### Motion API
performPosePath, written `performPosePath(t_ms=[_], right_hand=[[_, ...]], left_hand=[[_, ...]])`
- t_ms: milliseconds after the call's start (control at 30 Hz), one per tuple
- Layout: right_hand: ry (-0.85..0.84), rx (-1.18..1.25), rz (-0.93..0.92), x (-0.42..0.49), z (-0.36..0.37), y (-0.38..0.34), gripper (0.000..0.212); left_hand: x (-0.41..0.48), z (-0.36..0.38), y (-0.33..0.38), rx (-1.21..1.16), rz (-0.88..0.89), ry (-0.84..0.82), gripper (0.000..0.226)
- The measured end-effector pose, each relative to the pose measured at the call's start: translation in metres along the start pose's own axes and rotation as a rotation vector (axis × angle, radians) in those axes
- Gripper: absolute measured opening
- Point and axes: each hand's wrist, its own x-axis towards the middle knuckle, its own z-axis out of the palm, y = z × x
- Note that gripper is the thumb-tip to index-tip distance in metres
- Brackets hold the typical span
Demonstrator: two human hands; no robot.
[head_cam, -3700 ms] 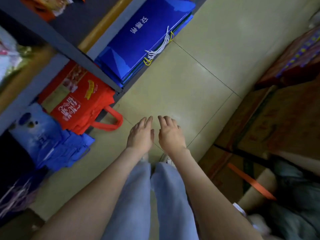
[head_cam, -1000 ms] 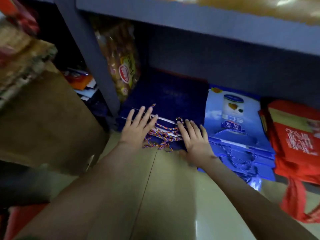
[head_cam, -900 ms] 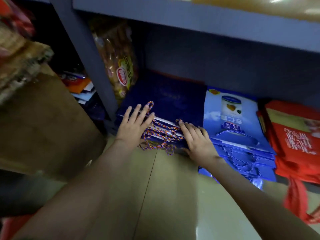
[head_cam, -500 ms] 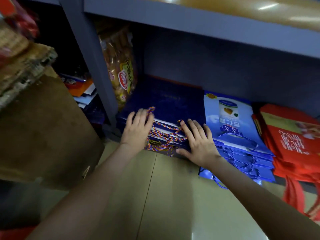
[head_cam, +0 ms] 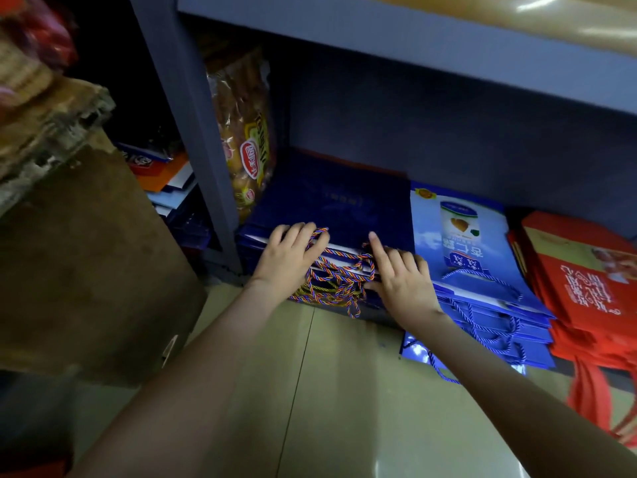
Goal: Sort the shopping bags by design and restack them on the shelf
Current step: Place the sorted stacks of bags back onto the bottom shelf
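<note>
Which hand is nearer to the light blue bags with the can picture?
Right. The right hand grips the dark blue bags at their front edge, just beside the light blue bags; the left hand rests farther off, across the rope handles.

The navy paper bags (head_cam: 331,198) look smooth with a dull satin face, and their cord handles (head_cam: 339,281) are twisted multicolour rope. The light blue paper bags (head_cam: 462,243) beside them are laminated and glossy. The red bags (head_cam: 586,281) seem soft, matt non-woven cloth. The shelf (head_cam: 193,125) is painted metal, the snack packet (head_cam: 244,132) crinkly clear plastic, the cardboard box (head_cam: 86,236) rough and frayed, and the floor tiles (head_cam: 344,408) polished and shiny.
</note>
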Motion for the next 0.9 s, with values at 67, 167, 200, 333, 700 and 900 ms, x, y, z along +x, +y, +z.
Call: performPosePath(t_ms=[67,167,200,333,700,900], right_hand=[[0.002,0.046,0.006,-0.002,-0.001,-0.001,0.101],[-0.032,0.014,-0.037,-0.011,-0.005,-0.004,0.096],[-0.019,-0.021,-0.057,-0.016,-0.007,-0.004,0.087],[0.050,-0.084,-0.147,-0.038,-0.012,-0.014,0.058],[-0.070,-0.054,-0.049,-0.012,0.010,0.001,0.118],[-0.062,-0.031,-0.085,-0.002,0.004,0.005,0.108]], left_hand=[[0.002,-0.007,0.000,-0.017,-0.002,0.033,0.080],[-0.004,-0.008,0.005,-0.005,0.023,0.126,0.057],[-0.008,-0.006,0.006,0.003,0.038,0.173,0.052],[-0.037,0.002,0.009,-0.009,0.070,0.424,0.038],[-0.039,0.027,-0.016,-0.019,-0.265,0.101,0.121],[-0.023,0.028,-0.021,0.060,-0.267,0.189,0.065]])
